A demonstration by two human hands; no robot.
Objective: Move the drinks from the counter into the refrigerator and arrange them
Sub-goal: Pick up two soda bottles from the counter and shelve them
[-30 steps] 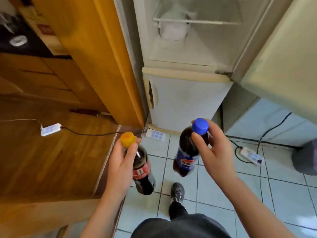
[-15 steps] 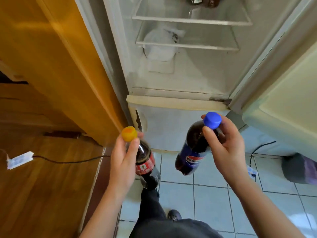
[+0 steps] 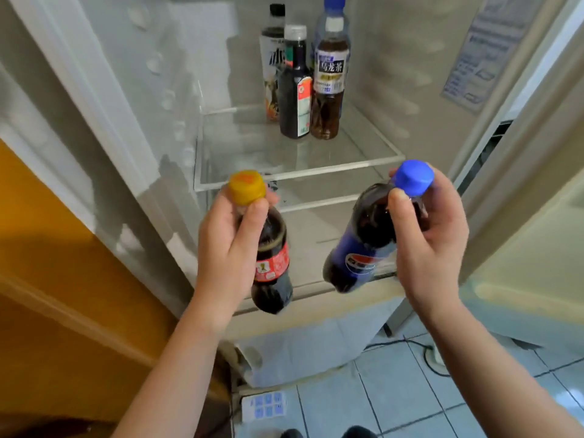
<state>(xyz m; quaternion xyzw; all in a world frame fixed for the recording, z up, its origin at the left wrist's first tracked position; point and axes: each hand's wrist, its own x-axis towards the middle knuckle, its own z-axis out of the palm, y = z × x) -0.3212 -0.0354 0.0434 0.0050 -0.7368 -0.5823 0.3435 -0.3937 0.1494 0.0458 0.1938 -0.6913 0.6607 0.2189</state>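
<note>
In the head view, the left hand (image 3: 227, 248) at lower centre of the frame is wrapped around the neck of a yellow-capped cola bottle (image 3: 271, 263), and the right hand (image 3: 429, 245) at centre right is clasped around the neck of a blue-capped Pepsi bottle (image 3: 360, 254). Both bottles hang tilted in front of the open refrigerator (image 3: 395, 74). At the top centre of the frame, four bottles (image 3: 327, 90) stand clustered upright on the glass shelf (image 3: 363, 147).
</note>
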